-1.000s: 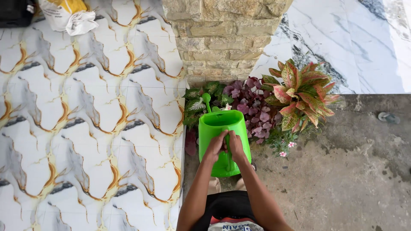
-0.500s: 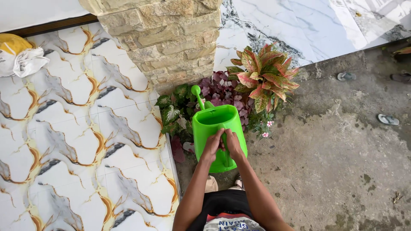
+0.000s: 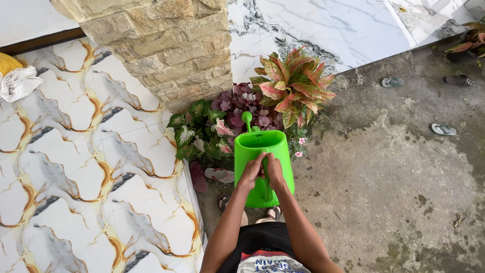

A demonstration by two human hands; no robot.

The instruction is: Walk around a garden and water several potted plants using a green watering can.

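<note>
Two hands are gripping one green watering can in the head view: the left hand and right hand are wrapping their fingers closed around its top handle. The can is hanging at centre, spout pointing to twelve o'clock over the leafy plants, with a stone pillar at eleven o'clock.

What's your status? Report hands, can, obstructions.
Left hand and right hand both gripping can handle. Spout over plants. Nothing blocking.
</note>
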